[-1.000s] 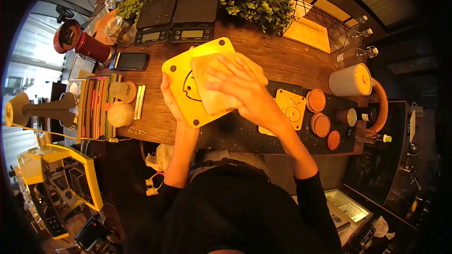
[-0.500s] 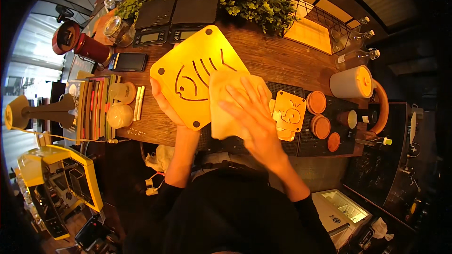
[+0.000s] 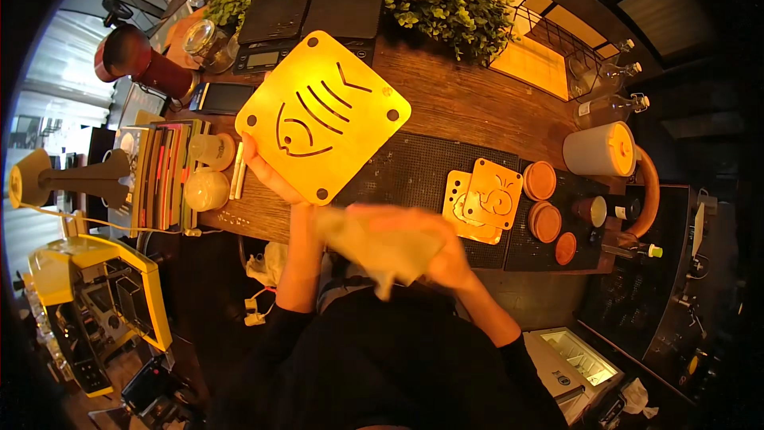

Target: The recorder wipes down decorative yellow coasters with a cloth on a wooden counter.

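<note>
My left hand (image 3: pixel 269 171) grips the lower left edge of a square wooden trivet (image 3: pixel 350 150), tilted up above the table. The trivet has a slotted fish cut-out and a dark round spot near each corner; most of my left fingers are hidden behind it. Below its bottom corner, my right hand (image 3: pixel 447 259) holds a pale cloth (image 3: pixel 382 247), which is blurred by motion and hangs apart from the wood. To the right, two smaller square trivets with cut-out designs lie overlapped on a black mat, the upper trivet (image 3: pixel 495 197) partly covering the lower trivet (image 3: pixel 476 228).
Round terracotta-coloured coasters (image 3: pixel 544 222) and a lidded white canister (image 3: pixel 598 149) stand at the right. Two black scales (image 3: pixel 342 14) and a leafy plant (image 3: pixel 446 16) line the back. Jars (image 3: pixel 207 191), books (image 3: pixel 163 179) and a red grinder (image 3: pixel 163 73) stand at the left.
The cloth in my right hand has come off the trivet's face and moved down toward me. The trivet has shifted slightly left and turned, leaving its whole fish design uncovered.
</note>
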Demonstrator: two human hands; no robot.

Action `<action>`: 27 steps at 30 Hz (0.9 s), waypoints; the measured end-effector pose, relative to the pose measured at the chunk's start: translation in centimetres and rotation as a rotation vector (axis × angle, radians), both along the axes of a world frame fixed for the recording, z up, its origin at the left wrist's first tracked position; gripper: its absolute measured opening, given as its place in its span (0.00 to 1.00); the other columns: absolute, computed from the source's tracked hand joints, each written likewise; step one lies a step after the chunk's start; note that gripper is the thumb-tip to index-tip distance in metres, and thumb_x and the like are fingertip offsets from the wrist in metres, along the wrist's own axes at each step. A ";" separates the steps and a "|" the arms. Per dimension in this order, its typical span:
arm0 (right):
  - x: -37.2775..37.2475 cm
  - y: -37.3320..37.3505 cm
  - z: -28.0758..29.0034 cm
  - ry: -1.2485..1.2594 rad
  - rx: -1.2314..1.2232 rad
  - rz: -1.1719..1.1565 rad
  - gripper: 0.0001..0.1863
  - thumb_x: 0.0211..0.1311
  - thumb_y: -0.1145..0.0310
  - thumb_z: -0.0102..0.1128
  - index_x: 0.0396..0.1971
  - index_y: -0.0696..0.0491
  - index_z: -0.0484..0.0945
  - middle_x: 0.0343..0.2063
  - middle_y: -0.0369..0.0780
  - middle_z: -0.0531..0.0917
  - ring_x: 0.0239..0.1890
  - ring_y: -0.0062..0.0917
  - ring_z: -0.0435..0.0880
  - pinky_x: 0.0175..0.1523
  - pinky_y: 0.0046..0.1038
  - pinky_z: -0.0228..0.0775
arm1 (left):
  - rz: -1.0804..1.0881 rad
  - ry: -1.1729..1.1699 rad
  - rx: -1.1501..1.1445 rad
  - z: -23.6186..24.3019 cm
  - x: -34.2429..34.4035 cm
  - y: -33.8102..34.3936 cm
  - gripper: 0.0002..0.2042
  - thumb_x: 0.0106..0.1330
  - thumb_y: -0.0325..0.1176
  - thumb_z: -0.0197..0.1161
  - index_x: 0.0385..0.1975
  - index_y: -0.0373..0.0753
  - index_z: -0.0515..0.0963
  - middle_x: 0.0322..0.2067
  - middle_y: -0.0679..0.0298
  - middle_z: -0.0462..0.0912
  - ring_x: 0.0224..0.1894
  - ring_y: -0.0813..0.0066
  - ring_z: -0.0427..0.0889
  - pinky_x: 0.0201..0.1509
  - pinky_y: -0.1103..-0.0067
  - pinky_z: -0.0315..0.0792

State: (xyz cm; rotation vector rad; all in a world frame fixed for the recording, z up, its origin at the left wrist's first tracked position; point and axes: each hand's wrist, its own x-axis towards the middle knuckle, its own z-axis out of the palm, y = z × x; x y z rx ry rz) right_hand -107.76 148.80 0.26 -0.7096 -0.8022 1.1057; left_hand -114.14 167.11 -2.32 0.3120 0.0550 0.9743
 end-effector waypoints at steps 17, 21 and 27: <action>1.7 3.9 -2.3 0.572 -0.201 -0.444 0.27 0.63 0.54 0.44 0.56 0.57 0.58 0.53 0.42 0.68 0.51 0.29 0.71 0.54 0.31 0.65 | 0.149 0.158 0.125 -0.3 3.0 -5.7 0.32 0.61 0.49 0.41 0.62 0.38 0.48 0.59 0.59 0.57 0.58 0.65 0.61 0.60 0.70 0.57; 0.6 3.7 -2.1 0.648 -0.223 -0.453 0.25 0.62 0.59 0.49 0.54 0.57 0.60 0.50 0.42 0.70 0.49 0.26 0.73 0.50 0.28 0.68 | 0.149 0.297 0.108 -1.1 3.2 -5.7 0.32 0.62 0.50 0.40 0.62 0.37 0.47 0.59 0.57 0.55 0.59 0.66 0.59 0.61 0.71 0.55; 0.8 3.2 -1.1 0.201 -0.738 -0.652 0.14 0.59 0.67 0.52 0.43 0.58 0.72 0.41 0.45 0.77 0.47 0.28 0.75 0.51 0.30 0.67 | 0.034 0.906 0.199 -4.2 4.0 -3.5 0.34 0.63 0.59 0.37 0.62 0.39 0.48 0.59 0.58 0.55 0.57 0.67 0.60 0.60 0.71 0.55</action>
